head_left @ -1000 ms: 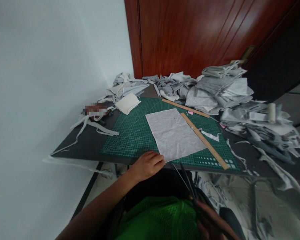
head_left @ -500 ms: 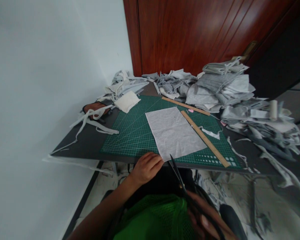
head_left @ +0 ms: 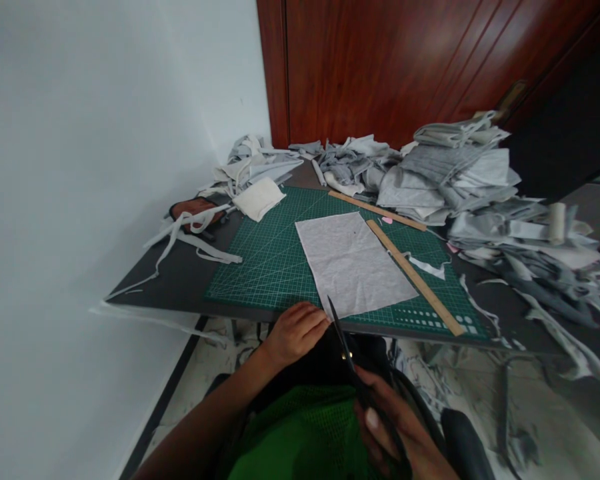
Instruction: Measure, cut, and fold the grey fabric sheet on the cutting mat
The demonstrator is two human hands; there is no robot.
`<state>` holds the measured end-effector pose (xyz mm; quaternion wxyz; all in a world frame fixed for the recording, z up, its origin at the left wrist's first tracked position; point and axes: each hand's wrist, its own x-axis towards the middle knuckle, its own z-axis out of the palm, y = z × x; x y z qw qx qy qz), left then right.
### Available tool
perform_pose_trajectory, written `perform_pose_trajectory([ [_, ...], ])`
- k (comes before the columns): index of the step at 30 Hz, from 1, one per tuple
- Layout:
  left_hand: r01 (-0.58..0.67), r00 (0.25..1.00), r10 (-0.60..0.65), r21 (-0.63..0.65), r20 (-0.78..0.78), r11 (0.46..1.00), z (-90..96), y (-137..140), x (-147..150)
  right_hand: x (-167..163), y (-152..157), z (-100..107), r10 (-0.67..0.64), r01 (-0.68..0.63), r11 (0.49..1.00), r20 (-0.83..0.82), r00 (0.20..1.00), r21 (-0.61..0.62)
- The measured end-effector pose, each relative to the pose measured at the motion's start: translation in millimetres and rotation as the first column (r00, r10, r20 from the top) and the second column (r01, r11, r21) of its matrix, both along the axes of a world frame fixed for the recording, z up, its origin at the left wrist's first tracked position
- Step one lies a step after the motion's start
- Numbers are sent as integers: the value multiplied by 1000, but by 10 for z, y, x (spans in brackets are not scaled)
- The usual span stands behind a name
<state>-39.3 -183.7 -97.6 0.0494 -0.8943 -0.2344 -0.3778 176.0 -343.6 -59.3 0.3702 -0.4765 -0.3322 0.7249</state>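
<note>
A pale, creased square of cloth [head_left: 355, 263] lies on the green cutting mat [head_left: 260, 267], its near corner reaching the table's front edge. My left hand [head_left: 296, 335] pinches that corner between closed fingers. In my right hand [head_left: 390, 417] is a pair of black scissors [head_left: 347, 353], its fingers wrapped round the handles. The blades point away from me, and their tips lie over the cloth just right of my left fingers. From here the blades look nearly closed. Whether the cloth is between them I cannot tell.
Two wooden rulers, one slanting beside the cloth [head_left: 415, 277] and one farther back [head_left: 377, 210], lie on the mat. Piles of grey fabric [head_left: 445, 170] line the back and right. A folded cream cloth [head_left: 259, 198], a brown pouch [head_left: 193, 212] and loose strips are at left.
My right hand has moved the scissors left and slightly forward, closer to my left hand. The blades have drawn together. My left hand keeps its hold on the cloth corner.
</note>
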Motion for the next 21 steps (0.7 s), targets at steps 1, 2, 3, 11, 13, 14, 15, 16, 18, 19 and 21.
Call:
perform_pose_trajectory([
  [1,4,1000,-4,-9,13,1000,-1,-2,2,-8,6,17,7,-7,1000,9,1000,-6],
  [2,4,1000,-4,-23,26,1000,-3,-7,5,-14,10,29,12,-11,1000,19,1000,-7],
  [3,-1,999,3,-40,43,999,-6,-12,7,-18,13,33,13,-13,1000,27,1000,0],
  [11,-1,987,-2,20,160,1000,-42,-18,11,-52,-30,-123,-4,4,1000,-7,1000,-14],
  [13,11,989,-14,22,149,1000,-37,-11,9,-57,-35,-156,-4,4,1000,-19,1000,-7],
  [14,16,989,-19,24,147,1000,-34,-9,8,-58,-33,-162,-1,1,1000,-23,1000,-4],
  [15,19,989,-24,29,149,999,-31,-8,6,-57,-27,-161,6,-6,1000,-28,1000,-2],
  [16,20,988,-25,35,151,999,-29,-8,5,-55,-21,-153,16,-16,1000,-33,999,1],
  [18,16,989,-23,46,146,999,-24,-10,2,-47,-8,-125,49,-49,999,-31,998,14],
  [19,15,990,-22,50,138,999,-20,-12,0,-42,-4,-108,73,-73,997,-24,997,23],
  [21,13,992,-20,57,121,998,-11,-16,-2,-32,-6,-83,90,-90,995,7,996,40],
])
